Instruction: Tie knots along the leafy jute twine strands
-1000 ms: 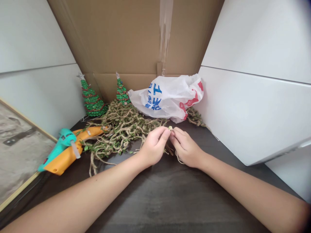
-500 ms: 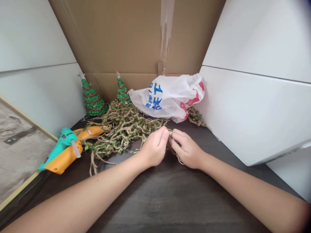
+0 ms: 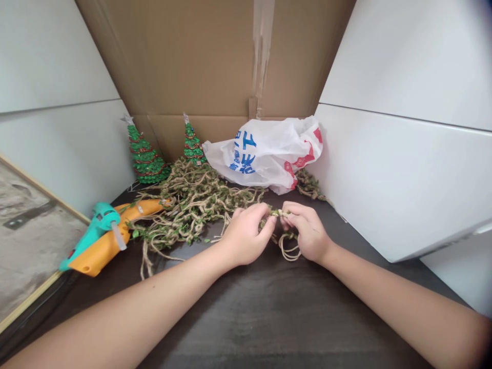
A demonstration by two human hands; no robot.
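Between my two hands runs a short stretch of knotted jute twine point(image 3: 278, 213) with green bits of leaf in it. My left hand point(image 3: 248, 234) pinches it with thumb and fingers from the left. From the right, my right hand point(image 3: 307, 229) is closed on the same twine, thumb against the fingers. Below the fingers, loose loops of the twine hang beside my right hand over the dark table. Just behind my left hand lies a large tangled heap of leafy twine point(image 3: 196, 197). The inner fingertips of both hands are partly hidden.
At left, a teal glue gun point(image 3: 102, 220) rests against an orange tool-shaped object point(image 3: 100, 251). Behind the heap stand two small green Christmas trees point(image 3: 148, 159). A white plastic bag point(image 3: 265, 148) lies at the back, partly over more twine point(image 3: 309, 185). Cardboard and white panels enclose the table.
My hands have moved slightly apart, the right one shifting right. The knotted twine between them now shows, and its loops hang more visibly beneath.
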